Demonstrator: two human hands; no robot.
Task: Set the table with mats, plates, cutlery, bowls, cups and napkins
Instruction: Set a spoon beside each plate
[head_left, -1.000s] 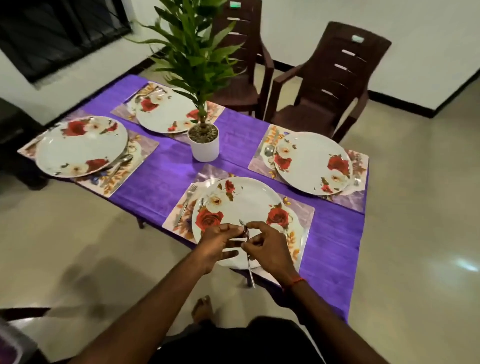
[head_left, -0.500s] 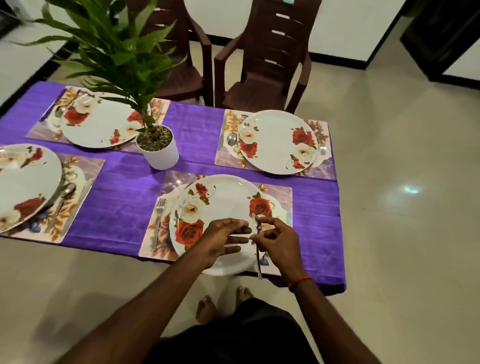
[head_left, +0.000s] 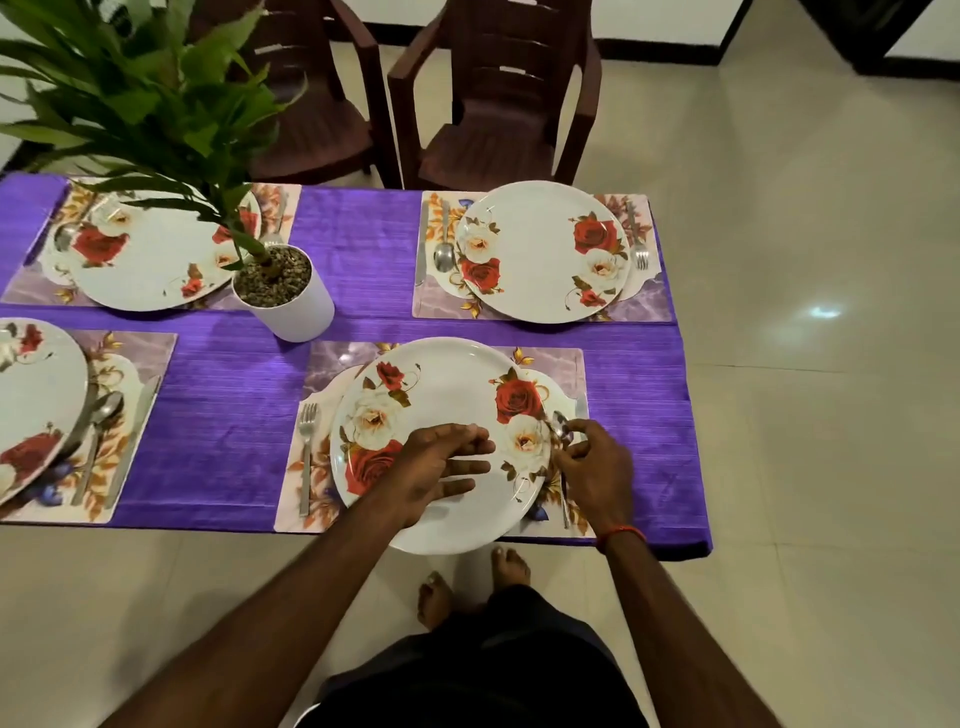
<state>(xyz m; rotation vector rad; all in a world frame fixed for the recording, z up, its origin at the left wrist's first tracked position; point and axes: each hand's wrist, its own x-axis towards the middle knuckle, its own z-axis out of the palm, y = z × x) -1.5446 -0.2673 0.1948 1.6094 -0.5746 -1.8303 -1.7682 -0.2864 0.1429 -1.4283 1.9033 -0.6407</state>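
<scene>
The right hand (head_left: 597, 467) pinched a spoon (head_left: 560, 427) just below its bowl, fingers curled round it, at the 3 o'clock edge of the near plate (head_left: 447, 374). The spoon's bowl stuck out at the hand's 11 o'clock, and its handle ran toward 6 o'clock over the mat (head_left: 563, 364). The left hand (head_left: 436, 467) hovered over the plate at the spoon's 9 o'clock, fingers loose and apart, holding nothing.

Potted plant (head_left: 298, 314), two brown chairs (head_left: 493, 150)
</scene>
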